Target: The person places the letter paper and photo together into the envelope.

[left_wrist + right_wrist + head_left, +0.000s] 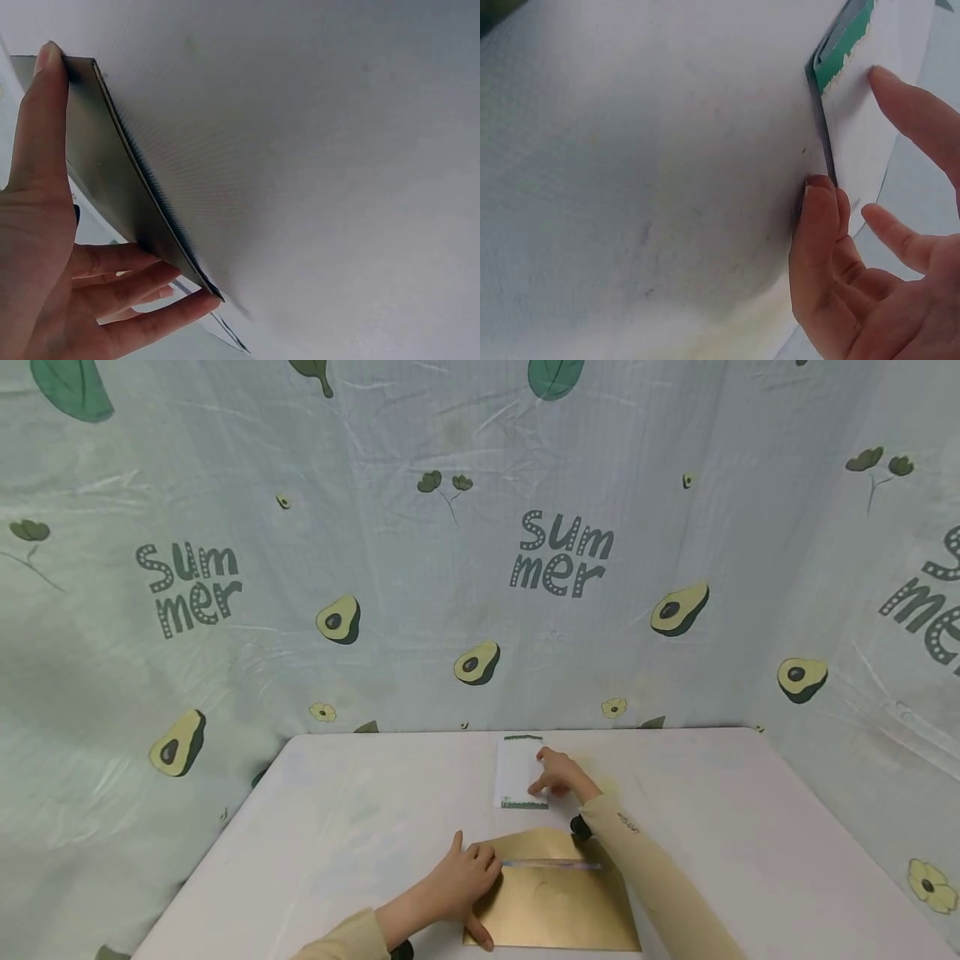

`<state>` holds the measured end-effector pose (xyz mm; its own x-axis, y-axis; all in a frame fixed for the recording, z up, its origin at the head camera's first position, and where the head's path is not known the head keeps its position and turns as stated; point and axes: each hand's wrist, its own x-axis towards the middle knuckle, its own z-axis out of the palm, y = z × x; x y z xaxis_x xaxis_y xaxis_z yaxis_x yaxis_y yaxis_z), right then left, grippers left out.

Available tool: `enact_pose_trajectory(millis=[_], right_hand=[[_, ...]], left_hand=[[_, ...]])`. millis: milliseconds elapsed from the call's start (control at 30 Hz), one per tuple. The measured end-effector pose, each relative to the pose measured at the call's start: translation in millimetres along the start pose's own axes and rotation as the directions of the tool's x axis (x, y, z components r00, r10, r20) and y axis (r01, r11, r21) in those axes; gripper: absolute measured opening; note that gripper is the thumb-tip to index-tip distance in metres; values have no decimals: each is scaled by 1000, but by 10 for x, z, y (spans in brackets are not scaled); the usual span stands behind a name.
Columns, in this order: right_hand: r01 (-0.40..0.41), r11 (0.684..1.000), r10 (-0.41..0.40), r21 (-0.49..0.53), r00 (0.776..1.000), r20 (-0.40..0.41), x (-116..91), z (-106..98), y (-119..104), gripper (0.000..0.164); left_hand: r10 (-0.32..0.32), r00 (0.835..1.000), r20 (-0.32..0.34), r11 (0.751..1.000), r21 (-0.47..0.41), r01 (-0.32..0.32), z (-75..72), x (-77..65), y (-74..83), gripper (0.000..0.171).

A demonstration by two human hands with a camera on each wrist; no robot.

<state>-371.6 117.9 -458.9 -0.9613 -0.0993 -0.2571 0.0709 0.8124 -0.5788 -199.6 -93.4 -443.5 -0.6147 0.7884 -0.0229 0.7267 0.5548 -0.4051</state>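
Observation:
A gold envelope (562,910) lies flat near the front of the white table, its flap up and a thin bluish strip showing along its mouth. My left hand (465,881) rests on its left side, thumb at the near corner and fingers farther up; the left wrist view shows the fingertips against the envelope's edge (135,157). Farther back is a white card (517,772) with green grass-like borders at both ends. Over its right side, my right hand (562,774) spreads thumb and index finger. Layered edges show at the card's green end (844,49) in the right wrist view.
The white table (360,827) reaches back to a hanging sheet (405,585) printed with avocados and "summer" lettering, which also covers both sides. My right forearm (660,877) passes over the envelope's right edge.

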Motion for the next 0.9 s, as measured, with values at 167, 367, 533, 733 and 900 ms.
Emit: enact_pose_trajectory(millis=[167,367,533,733,900], right_hand=[[30,996,-35,-83,998,-52,-233,-5,-121,69],[19,999,-22,-39,997,-79,-252,22,-132,73],[27,1000,-27,4,995,-93,-252,26,-107,73],[52,995,-43,88,994,-103,-218,56,-75,75],[66,986,-53,152,995,-89,-187,78,-19,77]], left_hand=[[4,1000,-7,1000,3,-4,10,-4,3,91],[3,1000,-17,1000,7,-3,28,-1,4,89],[2,1000,-15,1000,-2,-2,34,11,4,91],[-4,1000,2,1000,16,4,17,12,4,92],[-4,1000,8,1000,10,4,4,12,14,92]])
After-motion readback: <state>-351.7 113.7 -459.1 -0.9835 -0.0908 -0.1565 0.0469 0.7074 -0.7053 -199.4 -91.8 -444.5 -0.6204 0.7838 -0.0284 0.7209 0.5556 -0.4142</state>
